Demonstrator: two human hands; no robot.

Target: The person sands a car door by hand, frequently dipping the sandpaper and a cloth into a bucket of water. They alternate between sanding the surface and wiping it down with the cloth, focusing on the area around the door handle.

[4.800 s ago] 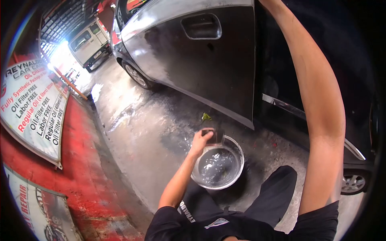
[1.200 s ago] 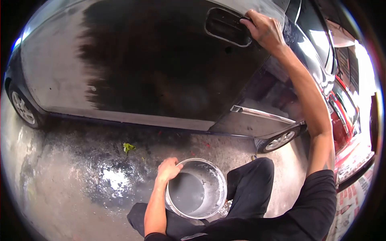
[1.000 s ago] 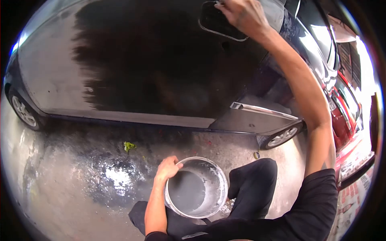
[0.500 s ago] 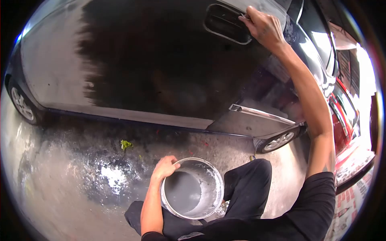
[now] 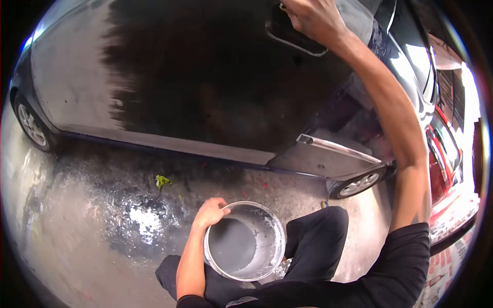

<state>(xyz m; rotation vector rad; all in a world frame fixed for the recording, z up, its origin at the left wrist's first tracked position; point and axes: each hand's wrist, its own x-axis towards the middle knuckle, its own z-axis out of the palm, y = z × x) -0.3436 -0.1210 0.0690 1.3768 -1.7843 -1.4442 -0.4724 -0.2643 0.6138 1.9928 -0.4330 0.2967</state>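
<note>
Left hand (image 5: 209, 212) low, arm bent, fingers curled in a loose grip. Right hand (image 5: 310, 18) raised high on a nearly straight arm, fingers bunched together, back of hand facing the camera.

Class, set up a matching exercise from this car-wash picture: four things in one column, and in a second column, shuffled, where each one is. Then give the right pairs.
Things
1. left hand
2. right hand
3. small green scrap
4. round metal basin

Places
A. lying on the wet concrete floor below the car door
B. on the rim of the basin
C. raised at the recessed handle of the dark car door
D. in front of the person's knees in black trousers

Pairs: 1-B, 2-C, 3-A, 4-D
</note>
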